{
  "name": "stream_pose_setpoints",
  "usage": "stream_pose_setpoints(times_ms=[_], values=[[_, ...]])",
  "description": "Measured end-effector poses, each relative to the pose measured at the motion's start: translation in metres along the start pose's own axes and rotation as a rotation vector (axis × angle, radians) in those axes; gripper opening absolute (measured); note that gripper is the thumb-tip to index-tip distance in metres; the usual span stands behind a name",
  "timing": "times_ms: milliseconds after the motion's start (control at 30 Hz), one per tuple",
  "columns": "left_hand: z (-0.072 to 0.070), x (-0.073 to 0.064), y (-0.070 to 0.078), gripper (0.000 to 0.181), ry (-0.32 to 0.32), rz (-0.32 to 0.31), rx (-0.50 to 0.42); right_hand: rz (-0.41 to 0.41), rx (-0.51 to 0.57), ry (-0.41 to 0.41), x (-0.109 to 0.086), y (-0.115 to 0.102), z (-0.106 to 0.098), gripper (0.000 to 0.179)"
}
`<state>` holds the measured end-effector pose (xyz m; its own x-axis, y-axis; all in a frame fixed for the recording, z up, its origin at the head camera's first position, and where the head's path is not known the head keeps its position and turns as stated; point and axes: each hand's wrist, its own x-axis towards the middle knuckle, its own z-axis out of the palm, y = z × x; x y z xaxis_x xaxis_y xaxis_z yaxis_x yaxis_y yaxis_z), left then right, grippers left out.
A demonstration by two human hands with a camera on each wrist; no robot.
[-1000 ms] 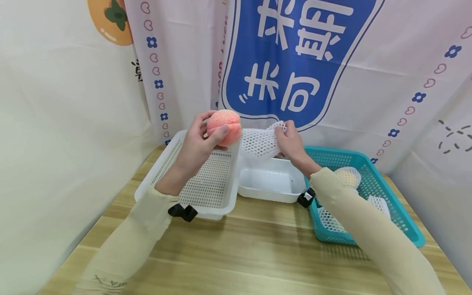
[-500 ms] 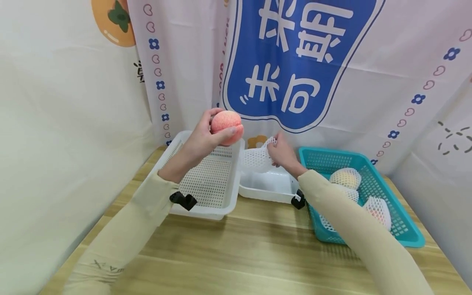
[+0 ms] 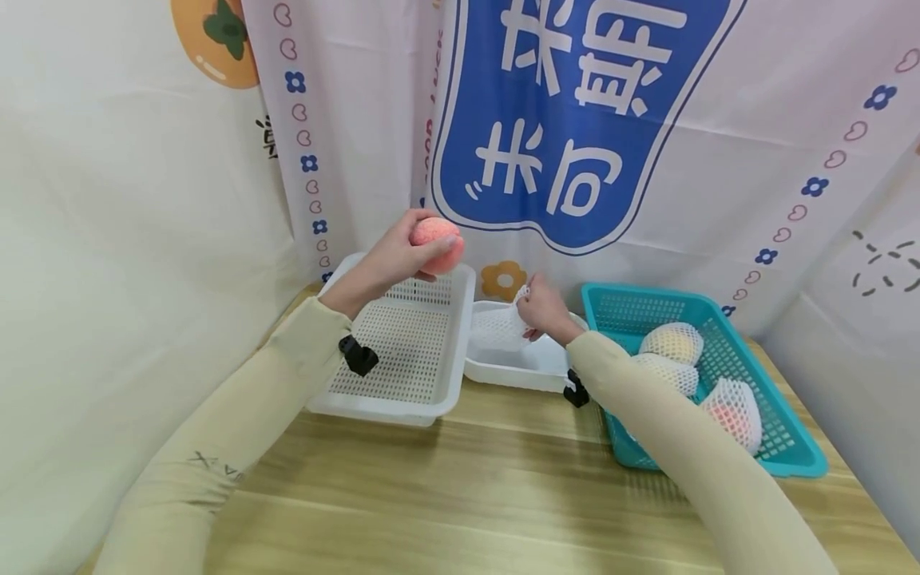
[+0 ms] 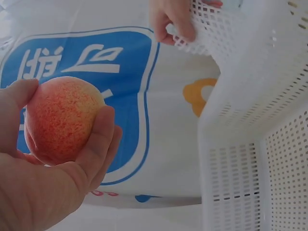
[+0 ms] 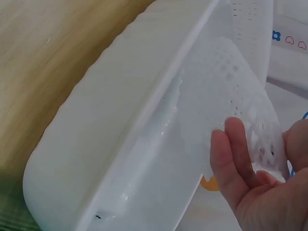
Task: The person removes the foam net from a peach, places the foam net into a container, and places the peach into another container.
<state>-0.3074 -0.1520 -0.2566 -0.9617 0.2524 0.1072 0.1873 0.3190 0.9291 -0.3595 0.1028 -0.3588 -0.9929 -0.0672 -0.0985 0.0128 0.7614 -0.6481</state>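
Note:
My left hand [image 3: 391,257] grips a pink-red peach [image 3: 435,238] above the far part of the white perforated basket [image 3: 461,351]. In the left wrist view the peach [image 4: 62,120] shows bare, with fingers and thumb round its sides. My right hand [image 3: 548,308] pinches one end of a white foam fruit net [image 3: 496,327]. The net hangs over and into a small white tray [image 3: 517,378] between the two baskets. Seen from the right wrist, the foam net [image 5: 216,91] spreads along the tray's inside, its end between thumb and fingers.
At the right stands a teal basket [image 3: 783,465] with several netted fruits, one yellowish [image 3: 672,343] and one reddish [image 3: 733,415]. A printed cloth [image 3: 719,160] hangs behind the wooden table [image 3: 446,495].
My right hand has lowered the foam net into the small tray, moving slightly left. My left hand still holds the peach, which has shifted a little and turned.

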Motion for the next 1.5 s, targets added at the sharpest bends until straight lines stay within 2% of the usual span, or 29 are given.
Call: stream_pose_setpoints(times_ms=[133, 267, 367, 467, 567, 733, 867, 933, 1033, 1167, 1333, 1500], values=[[-0.001, 0.009, -0.005, 0.067, 0.008, -0.045, 0.003, 0.045, -0.057, -0.044, 0.001, 0.005, 0.002, 0.033], [-0.002, 0.017, -0.010, 0.071, 0.013, -0.089, 0.036, 0.081, -0.255, -0.116, -0.001, 0.009, 0.001, 0.029], [-0.004, 0.024, -0.013, 0.075, 0.024, -0.113, 0.060, 0.041, -0.451, -0.154, -0.004, 0.009, -0.001, 0.028], [-0.006, 0.029, -0.016, 0.077, 0.035, -0.137, 0.078, -0.027, -0.639, -0.160, -0.006, 0.008, -0.001, 0.038], [-0.009, 0.034, -0.019, 0.077, 0.042, -0.164, 0.091, -0.060, -0.718, -0.178, -0.007, 0.008, -0.001, 0.046], [-0.014, 0.043, -0.027, 0.073, 0.050, -0.230, 0.161, -0.102, -0.723, -0.202, -0.009, 0.010, 0.000, 0.039], [-0.018, 0.052, -0.037, 0.071, 0.050, -0.272, 0.223, -0.179, -0.815, -0.151, -0.008, 0.010, 0.004, 0.033], [-0.020, 0.056, -0.044, 0.069, 0.055, -0.271, 0.239, -0.204, -0.841, -0.154, -0.007, 0.009, 0.007, 0.032], [-0.022, 0.062, -0.054, 0.068, 0.061, -0.263, 0.265, -0.215, -0.811, -0.210, -0.004, 0.006, 0.012, 0.029], [-0.025, 0.067, -0.067, 0.074, 0.055, -0.260, 0.314, -0.238, -0.696, -0.334, 0.000, 0.003, 0.016, 0.021], [-0.028, 0.071, -0.079, 0.068, 0.038, -0.318, 0.406, -0.203, -0.583, -0.498, -0.001, 0.003, 0.018, 0.017], [-0.032, 0.071, -0.087, 0.062, 0.019, -0.369, 0.486, -0.214, -0.592, -0.525, -0.004, 0.001, 0.020, 0.018]])
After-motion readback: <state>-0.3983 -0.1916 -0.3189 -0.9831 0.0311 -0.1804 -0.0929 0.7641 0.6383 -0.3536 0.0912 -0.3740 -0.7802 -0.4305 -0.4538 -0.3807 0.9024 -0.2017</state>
